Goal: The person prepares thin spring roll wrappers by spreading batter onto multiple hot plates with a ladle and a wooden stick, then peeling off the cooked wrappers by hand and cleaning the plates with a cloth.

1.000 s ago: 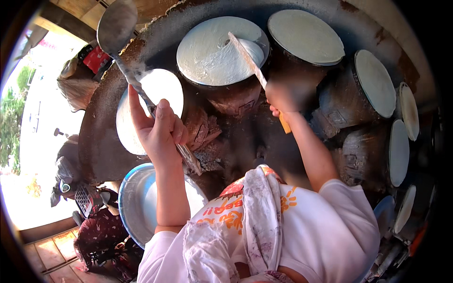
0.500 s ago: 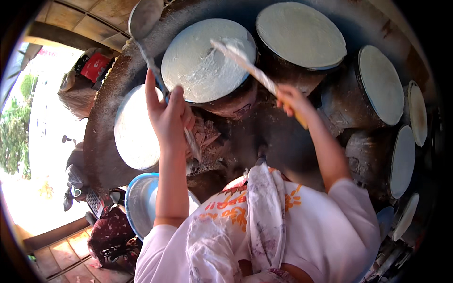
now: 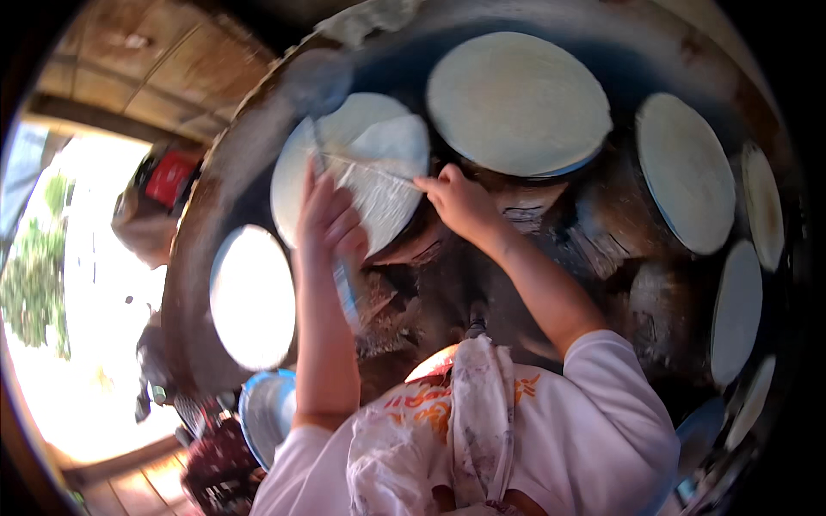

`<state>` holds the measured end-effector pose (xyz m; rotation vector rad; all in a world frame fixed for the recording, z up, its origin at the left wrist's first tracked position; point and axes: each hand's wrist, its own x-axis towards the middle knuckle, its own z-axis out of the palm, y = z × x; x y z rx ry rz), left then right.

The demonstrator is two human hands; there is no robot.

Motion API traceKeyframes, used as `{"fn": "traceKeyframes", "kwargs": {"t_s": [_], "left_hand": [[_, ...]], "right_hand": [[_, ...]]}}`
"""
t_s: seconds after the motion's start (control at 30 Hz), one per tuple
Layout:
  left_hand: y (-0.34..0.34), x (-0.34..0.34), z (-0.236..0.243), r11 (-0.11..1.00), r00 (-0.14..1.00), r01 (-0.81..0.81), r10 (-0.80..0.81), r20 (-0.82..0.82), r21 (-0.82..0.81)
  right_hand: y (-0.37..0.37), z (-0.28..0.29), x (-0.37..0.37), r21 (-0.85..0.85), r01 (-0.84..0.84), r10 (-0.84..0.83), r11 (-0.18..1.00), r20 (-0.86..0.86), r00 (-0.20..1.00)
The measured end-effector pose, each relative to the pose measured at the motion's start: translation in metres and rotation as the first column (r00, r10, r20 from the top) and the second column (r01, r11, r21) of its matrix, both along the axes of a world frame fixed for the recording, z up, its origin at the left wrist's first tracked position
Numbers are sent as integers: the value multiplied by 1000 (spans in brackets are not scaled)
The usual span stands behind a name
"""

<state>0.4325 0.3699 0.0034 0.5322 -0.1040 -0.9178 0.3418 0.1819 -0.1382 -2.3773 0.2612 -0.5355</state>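
My left hand [image 3: 331,219] is wrapped round the handle of a metal ladle [image 3: 317,82], whose blurred bowl points up and away from me. Just beyond it lies a round griddle [image 3: 379,215] coated with a pale batter sheet, and a smoother, whiter patch [image 3: 392,138] shows at its far right. In my right hand [image 3: 465,204] is a thin flat wooden stick [image 3: 374,175], pinched near the griddle's right edge. It lies low across the batter toward my left hand; whether it touches the batter I cannot tell.
More round griddles with pale sheets curve around me: a large one [image 3: 519,103] ahead, one [image 3: 687,172] at the right, a bright one [image 3: 251,297] at the left. A blue-rimmed basin [image 3: 267,414] stands by my left elbow. A dark curved counter rim [image 3: 194,301] borders the left.
My right hand has moved left and nearer the griddle, with the stick now lower and almost edge-on. The ladle has shifted slightly right in view. The whole view has shifted a little.
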Motion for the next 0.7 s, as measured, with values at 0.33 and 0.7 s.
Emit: {"fn": "traceKeyframes", "kwargs": {"t_s": [0.33,0.7], "left_hand": [[8,47,-3,970,704,126,-234,-670,-206],[20,68,-36,995,880,-99,101,-464,29]], "right_hand": [[-24,-20,-16,-112,130,-132,985,-7,991],[-1,-57,-45,175,206,-217,963,49,975]]}}
